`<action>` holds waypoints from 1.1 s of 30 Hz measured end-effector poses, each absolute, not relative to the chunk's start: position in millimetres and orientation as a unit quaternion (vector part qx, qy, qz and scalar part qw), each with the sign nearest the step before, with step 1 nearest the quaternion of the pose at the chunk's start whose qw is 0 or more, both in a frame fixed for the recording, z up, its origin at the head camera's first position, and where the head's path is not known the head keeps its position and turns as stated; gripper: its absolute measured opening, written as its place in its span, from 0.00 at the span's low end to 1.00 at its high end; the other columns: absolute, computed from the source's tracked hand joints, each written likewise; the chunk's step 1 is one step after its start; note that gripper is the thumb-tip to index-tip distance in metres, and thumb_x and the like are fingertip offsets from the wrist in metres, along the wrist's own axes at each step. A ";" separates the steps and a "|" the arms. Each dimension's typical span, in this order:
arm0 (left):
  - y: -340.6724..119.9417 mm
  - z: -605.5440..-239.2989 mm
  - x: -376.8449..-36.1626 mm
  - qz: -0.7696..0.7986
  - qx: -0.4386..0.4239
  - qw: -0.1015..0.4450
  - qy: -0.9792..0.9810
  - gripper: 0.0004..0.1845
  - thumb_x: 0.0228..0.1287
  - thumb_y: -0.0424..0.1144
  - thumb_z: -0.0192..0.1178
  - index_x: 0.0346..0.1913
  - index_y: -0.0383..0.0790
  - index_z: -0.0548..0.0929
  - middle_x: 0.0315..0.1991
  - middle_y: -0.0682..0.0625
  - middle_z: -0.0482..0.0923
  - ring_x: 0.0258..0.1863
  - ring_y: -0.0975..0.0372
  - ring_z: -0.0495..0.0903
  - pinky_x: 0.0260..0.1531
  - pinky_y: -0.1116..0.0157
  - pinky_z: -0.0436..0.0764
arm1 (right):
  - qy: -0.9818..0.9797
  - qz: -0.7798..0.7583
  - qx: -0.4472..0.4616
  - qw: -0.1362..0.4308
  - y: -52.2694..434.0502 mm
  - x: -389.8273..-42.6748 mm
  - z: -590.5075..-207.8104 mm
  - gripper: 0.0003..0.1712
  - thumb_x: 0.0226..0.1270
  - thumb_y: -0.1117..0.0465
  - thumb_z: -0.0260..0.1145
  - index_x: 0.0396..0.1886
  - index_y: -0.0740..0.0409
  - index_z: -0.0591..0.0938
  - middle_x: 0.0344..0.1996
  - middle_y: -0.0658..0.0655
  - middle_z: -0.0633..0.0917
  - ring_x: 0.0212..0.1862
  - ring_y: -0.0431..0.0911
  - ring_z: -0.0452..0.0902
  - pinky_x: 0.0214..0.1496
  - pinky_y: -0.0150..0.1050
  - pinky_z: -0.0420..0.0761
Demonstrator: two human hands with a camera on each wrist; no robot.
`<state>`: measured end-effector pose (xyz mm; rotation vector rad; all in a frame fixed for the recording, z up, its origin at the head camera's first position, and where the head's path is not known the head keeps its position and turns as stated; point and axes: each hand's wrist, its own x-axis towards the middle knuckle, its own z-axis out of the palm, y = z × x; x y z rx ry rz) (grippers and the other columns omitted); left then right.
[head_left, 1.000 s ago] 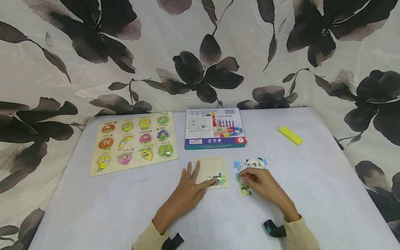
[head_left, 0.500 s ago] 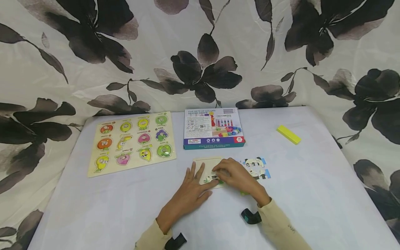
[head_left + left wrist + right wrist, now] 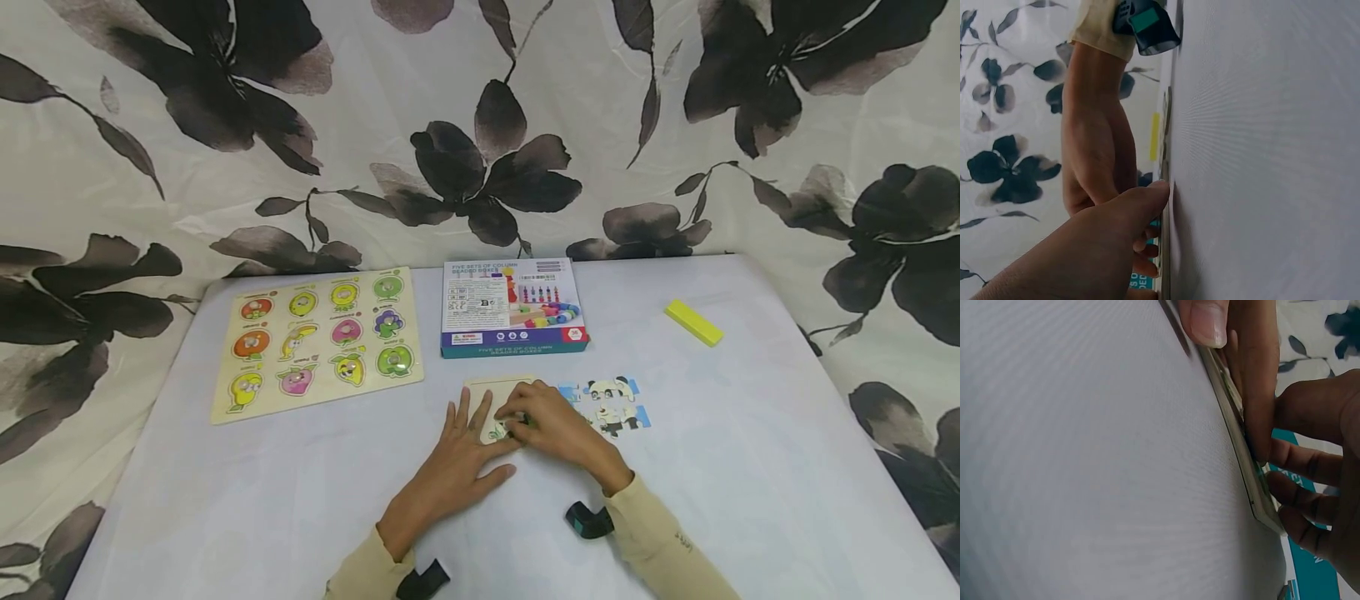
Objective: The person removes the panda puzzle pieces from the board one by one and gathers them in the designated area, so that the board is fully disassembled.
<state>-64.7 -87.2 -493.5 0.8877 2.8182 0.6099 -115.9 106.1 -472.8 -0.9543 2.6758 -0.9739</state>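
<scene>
My left hand (image 3: 452, 461) rests with spread fingers on a small wooden puzzle tray (image 3: 480, 390), its index finger lying across the tray's lower part. A green-and-white puzzle piece (image 3: 497, 432) shows inside the tray beside that finger. My right hand (image 3: 558, 427) is over the tray's right side, thumb and fingers curled together at a puzzle piece mostly hidden under them. In the right wrist view, the right fingertips (image 3: 1282, 484) are at the tray's edge (image 3: 1260, 509), with a bit of green under them. Loose panda puzzle pieces (image 3: 611, 389) lie right of the tray, partly behind the right hand.
A fruit puzzle board (image 3: 318, 346) lies at the back left. Behind the tray is a beaded-boxes carton (image 3: 515, 310). A yellow block (image 3: 693, 323) lies at the back right. Dark wrist devices (image 3: 588, 521) hang by both sleeves.
My right hand has moved left from the loose pieces to the tray, then slightly further left over it. The left hand stays on the tray, its thumb spread a little wider.
</scene>
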 end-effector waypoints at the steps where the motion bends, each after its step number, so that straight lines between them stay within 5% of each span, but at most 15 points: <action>1: -87.2 -493.6 -64.7 0.202 0.294 0.061 0.932 0.23 0.68 0.57 0.53 0.62 0.57 0.78 0.75 0.34 0.44 0.72 0.34 0.32 0.67 0.35 0.42 | 0.889 -0.322 -0.317 0.070 106.0 -115.9 -472.4 0.09 0.64 0.63 0.65 0.42 0.54 0.88 0.36 0.48 0.81 0.39 0.42 0.71 0.40 0.36 0.71; 33: -86.5 -494.2 -63.6 0.205 0.293 0.060 0.932 0.25 0.64 0.60 0.56 0.61 0.57 0.78 0.75 0.34 0.43 0.72 0.34 0.31 0.67 0.35 0.40 | 0.887 -0.340 -0.302 0.086 103.0 -111.6 -472.3 0.09 0.62 0.66 0.63 0.39 0.55 0.86 0.37 0.48 0.83 0.41 0.42 0.72 0.45 0.41 0.73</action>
